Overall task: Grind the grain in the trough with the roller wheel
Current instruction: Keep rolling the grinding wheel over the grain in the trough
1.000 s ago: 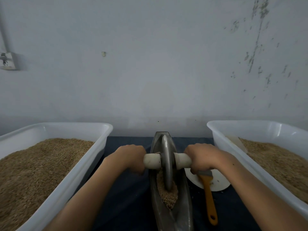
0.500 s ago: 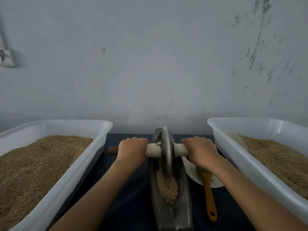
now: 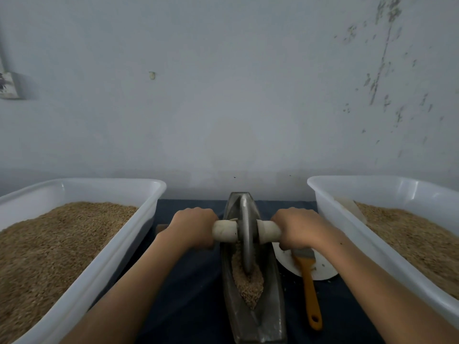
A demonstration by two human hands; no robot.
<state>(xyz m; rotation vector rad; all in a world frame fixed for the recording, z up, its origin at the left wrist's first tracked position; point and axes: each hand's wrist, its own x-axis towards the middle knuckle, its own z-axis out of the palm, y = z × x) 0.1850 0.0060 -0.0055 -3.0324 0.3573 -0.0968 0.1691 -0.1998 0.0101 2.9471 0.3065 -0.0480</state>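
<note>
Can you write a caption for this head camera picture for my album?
Both hands hold the wheel in the grain trough.

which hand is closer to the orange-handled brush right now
Right. The right hand grips the roller's handle directly above the brush, which lies on the white plate. The left hand is across the trough, on the other handle.

I have both forearms reaching forward from the lower corners, bare to the elbow and angled inward toward each other; my left hand is curled knuckles-up round its end of the handle, thumb hidden beneath. My right hand mirrors it, fingers wrapped over, wrist level.
</note>
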